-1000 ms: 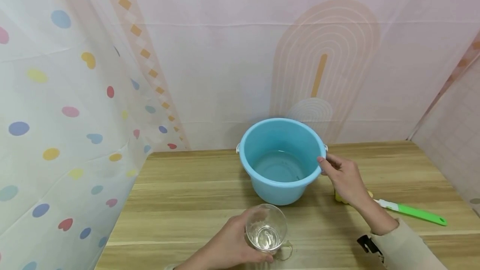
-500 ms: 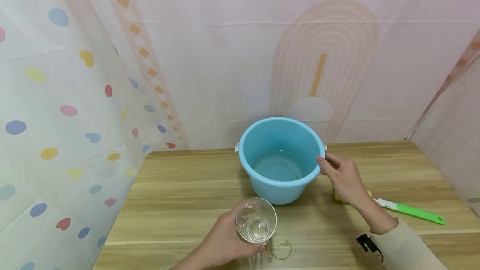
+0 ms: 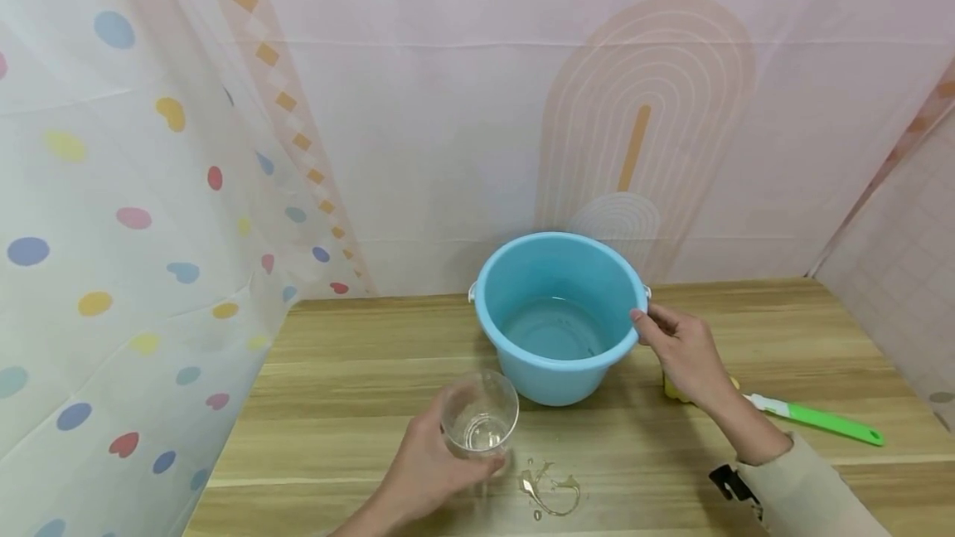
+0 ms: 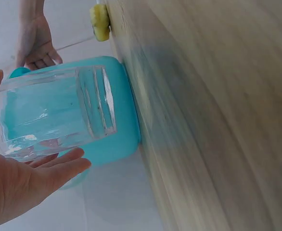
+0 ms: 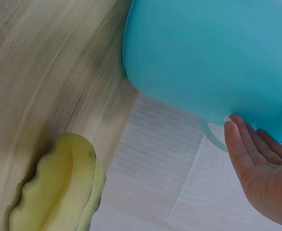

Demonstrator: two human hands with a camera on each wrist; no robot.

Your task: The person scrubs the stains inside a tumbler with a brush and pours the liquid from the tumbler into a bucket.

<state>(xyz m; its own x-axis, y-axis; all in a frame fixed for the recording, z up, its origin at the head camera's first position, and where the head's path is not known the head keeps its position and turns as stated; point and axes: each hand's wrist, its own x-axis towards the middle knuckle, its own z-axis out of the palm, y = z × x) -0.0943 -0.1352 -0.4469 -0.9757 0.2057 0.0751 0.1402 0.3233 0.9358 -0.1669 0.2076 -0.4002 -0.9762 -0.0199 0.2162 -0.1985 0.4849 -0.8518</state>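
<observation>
A pale printed cloth backdrop (image 3: 418,123) hangs behind a wood-grain table (image 3: 358,371), with a second cloth dotted in coloured spots and hearts (image 3: 134,272) along the left. On the far part of the table, right of centre, stands a light-blue plastic bucket (image 3: 548,384), upright, with shallow water (image 3: 555,330) covering its bottom.

A person's right hand (image 3: 682,350) takes the bucket by the right side of its rim, the grip closed on the edge, thumb over the top and fingers against the outer wall. A beige sleeve (image 3: 802,487) covers that forearm, a black strap (image 3: 729,485) at its cuff.

At the near side, left of centre, the left hand (image 3: 436,462) holds a clear drinking glass (image 3: 479,413), its grip curved only as wide as the glass. Held roughly upright above the table, mouth up, the glass is near the bucket's near left side.

To the right lies a brush (image 3: 828,421) with a green handle, white neck and yellow sponge head (image 5: 59,187), partly hidden by the right forearm. Right of the glass, a small curved spill (image 3: 554,512) and droplets glisten on the wood.
</observation>
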